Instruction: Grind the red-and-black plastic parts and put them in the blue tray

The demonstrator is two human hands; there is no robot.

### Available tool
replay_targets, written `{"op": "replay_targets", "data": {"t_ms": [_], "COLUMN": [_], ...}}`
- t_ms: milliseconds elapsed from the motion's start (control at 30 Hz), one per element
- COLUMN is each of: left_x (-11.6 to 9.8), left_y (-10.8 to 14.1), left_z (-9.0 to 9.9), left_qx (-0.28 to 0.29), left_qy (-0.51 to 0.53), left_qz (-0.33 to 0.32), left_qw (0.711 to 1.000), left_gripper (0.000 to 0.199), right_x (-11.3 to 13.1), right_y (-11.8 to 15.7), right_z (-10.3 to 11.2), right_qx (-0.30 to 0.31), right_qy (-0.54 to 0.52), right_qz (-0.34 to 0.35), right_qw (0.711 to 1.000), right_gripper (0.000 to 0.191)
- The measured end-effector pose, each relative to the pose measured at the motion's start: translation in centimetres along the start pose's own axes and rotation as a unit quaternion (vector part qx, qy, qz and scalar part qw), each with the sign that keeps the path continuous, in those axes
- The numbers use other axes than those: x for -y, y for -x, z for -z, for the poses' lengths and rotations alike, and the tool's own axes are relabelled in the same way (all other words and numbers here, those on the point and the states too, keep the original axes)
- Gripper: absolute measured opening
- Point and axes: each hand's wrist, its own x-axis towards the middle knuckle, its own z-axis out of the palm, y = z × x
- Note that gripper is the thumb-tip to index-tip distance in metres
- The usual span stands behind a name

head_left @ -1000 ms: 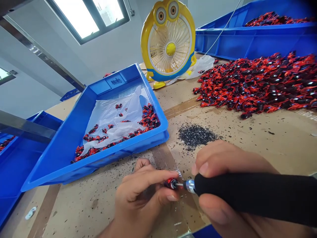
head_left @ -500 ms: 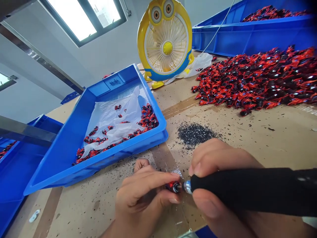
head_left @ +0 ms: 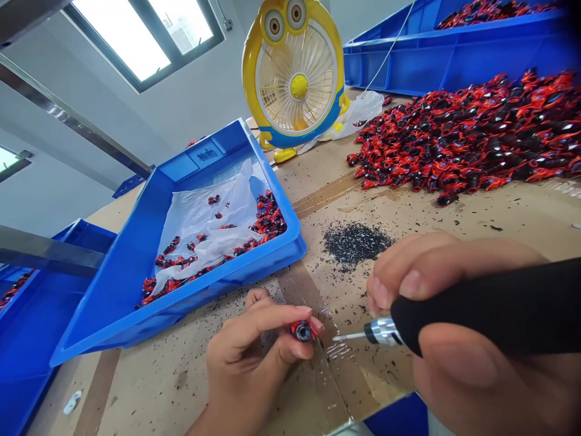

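Observation:
Between the thumb and fingers of my left hand (head_left: 258,348) is a small red and black plastic part (head_left: 301,330), its round open end turned toward me and to the right. My right hand (head_left: 454,321) grips a black rotary hand tool (head_left: 490,309) with a silver collar and a thin metal bit (head_left: 349,336). The bit's tip points left and stands a short gap away from the part. Below both hands lies the brown cardboard-covered table (head_left: 158,381), with dark shavings scattered on it.
A blue tray (head_left: 297,242) with white film and several red-black parts stands at left. Behind sits a yellow cartoon fan (head_left: 298,88). A large heap of parts (head_left: 454,139) lies at right before blue bins (head_left: 408,63). A pile of black shavings (head_left: 356,243) is near my right hand.
My right hand has drawn the rotary tool back to the right, so its bit is out of the part. My left hand has turned the part and moved slightly left.

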Motion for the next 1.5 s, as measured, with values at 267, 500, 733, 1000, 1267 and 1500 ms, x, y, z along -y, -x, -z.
{"op": "replay_targets", "data": {"t_ms": [267, 500, 733, 1000, 1267, 1500], "left_x": [-0.6, -0.8, -0.4, -0.3, 0.4, 0.3], "left_y": [0.0, -0.3, 0.0, -0.2, 0.4, 0.3], "left_z": [-0.2, -0.1, 0.1, 0.0, 0.2, 0.2], "left_qx": [-0.021, -0.01, 0.01, 0.018, 0.03, 0.049], "left_qy": [-0.023, -0.031, -0.009, -0.006, 0.014, 0.033], "left_qz": [0.011, -0.005, -0.021, -0.025, -0.042, -0.038], "left_qw": [0.999, 0.999, 1.0, 1.0, 0.999, 0.998], "left_gripper": [0.018, 0.021, 0.014, 0.019, 0.03, 0.029], "right_x": [0.9, 0.0, 0.8, 1.4, -0.3, -0.2], "right_y": [-2.2, -1.2, -1.4, -2.0, -0.8, -0.8], "right_z": [-1.1, 1.6, -0.2, -0.7, 1.8, 1.6], "right_qx": [0.024, 0.17, 0.077, 0.059, 0.2, 0.192], "right_qy": [0.02, 0.023, 0.029, 0.02, 0.018, 0.011], "right_qz": [-0.005, 0.058, 0.003, 0.0, 0.072, 0.076], "right_qw": [1.0, 0.983, 0.997, 0.998, 0.977, 0.978], "right_gripper": [0.039, 0.029, 0.034, 0.04, 0.027, 0.028]}}
